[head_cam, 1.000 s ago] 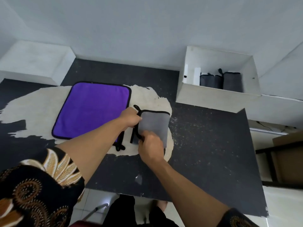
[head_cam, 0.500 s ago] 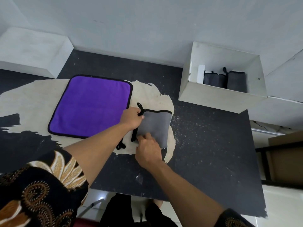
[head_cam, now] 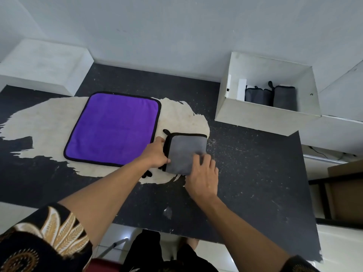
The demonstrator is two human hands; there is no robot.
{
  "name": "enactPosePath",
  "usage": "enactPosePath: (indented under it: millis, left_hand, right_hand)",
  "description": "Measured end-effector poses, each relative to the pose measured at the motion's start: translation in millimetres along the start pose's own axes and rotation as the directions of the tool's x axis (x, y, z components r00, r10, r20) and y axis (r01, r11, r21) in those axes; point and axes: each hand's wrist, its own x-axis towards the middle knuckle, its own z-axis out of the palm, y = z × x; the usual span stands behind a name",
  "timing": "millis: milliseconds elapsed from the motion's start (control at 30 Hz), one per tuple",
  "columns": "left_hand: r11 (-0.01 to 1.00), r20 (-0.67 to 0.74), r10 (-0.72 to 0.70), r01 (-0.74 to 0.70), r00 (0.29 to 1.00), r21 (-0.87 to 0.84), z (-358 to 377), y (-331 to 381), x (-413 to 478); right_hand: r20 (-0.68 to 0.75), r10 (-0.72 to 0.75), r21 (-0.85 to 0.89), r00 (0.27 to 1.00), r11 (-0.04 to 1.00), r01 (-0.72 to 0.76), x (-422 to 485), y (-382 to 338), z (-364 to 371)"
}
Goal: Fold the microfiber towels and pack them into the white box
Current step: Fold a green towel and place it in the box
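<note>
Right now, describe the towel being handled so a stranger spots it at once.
On the black table, find the pale worn patch. At its right edge, beside the flat purple towel, lies the folded grey towel, left hand and right hand on it. Only it there is grey and folded.

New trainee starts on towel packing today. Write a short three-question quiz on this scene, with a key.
1. True or false: the purple towel lies spread flat on the table.
2. Which towel do the left hand and the right hand both touch? A) the purple towel; B) the grey towel; C) neither.
3. Fill in: the packed towels in the white box are ____ in colour.

Key: 1 true; 2 B; 3 grey.
</note>
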Motion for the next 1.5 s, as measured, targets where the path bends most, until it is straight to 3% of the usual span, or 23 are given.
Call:
enactPosePath:
  millis: [233,500,700,767,833,867,900,967,1033,1100,1200,1333,1400,1500]
  left_hand:
    - [0.999,-0.012,0.041,-0.041,0.999,0.009,-1,-4,-5]
    - [0.997,0.011,0.069,-0.069,0.998,-0.041,-4,-8,-10]
    - [0.999,-0.017,0.021,-0.022,1.000,-0.038,3,-7,-10]
    - [0.995,-0.169,0.018,-0.001,0.985,0.097,5,-3,-14]
    - [0.923,-0.406,0.209,-0.043,0.890,0.381,13,2,-19]
    - [0.864,-0.443,0.350,-0.102,0.825,0.492,18,8,-20]
    - [0.805,-0.421,0.474,-0.185,0.773,0.564,23,14,-20]
    - [0.673,-0.235,0.618,-0.350,0.750,0.652,34,25,-13]
    - [0.549,0.011,0.628,-0.452,0.778,0.703,43,31,-1]
    - [0.455,0.157,0.591,-0.488,0.791,0.745,50,27,10]
    - [0.384,0.193,0.566,-0.463,0.802,0.799,49,13,22]
    - [0.399,0.159,0.566,-0.437,0.809,0.806,46,13,29]
    - [0.385,0.120,0.640,-0.452,0.759,0.805,46,18,31]
    - [0.226,0.252,0.735,-0.578,0.629,0.784,47,20,41]
  right_hand:
    - [-0.065,0.108,0.226,0.992,0.970,-0.091,2,10,5]
    - [-0.039,0.239,0.330,0.970,0.920,-0.213,-1,15,7]
    - [0.142,0.178,0.288,0.974,0.934,-0.213,7,19,2]
    - [0.222,0.124,0.231,0.967,0.957,-0.175,13,24,-4]
    - [0.170,0.114,0.250,0.979,0.956,-0.154,16,26,-13]
    - [0.086,0.108,0.270,0.990,0.954,-0.127,17,25,-16]
    - [-0.011,0.085,0.265,0.996,0.961,-0.079,17,22,-17]
    - [-0.096,-0.013,0.184,0.995,0.982,0.030,17,13,-10]
    - [0.008,-0.078,0.100,0.997,0.992,0.077,15,4,4]
    - [0.132,-0.072,0.038,0.989,0.997,0.067,12,4,19]
    - [0.186,-0.076,-0.043,0.980,0.995,0.086,8,16,31]
    - [0.187,-0.059,-0.098,0.980,0.992,0.079,5,28,27]
    - [0.162,-0.079,-0.087,0.984,0.992,0.094,4,24,24]
    - [0.201,-0.121,-0.042,0.972,0.990,0.131,-2,20,27]
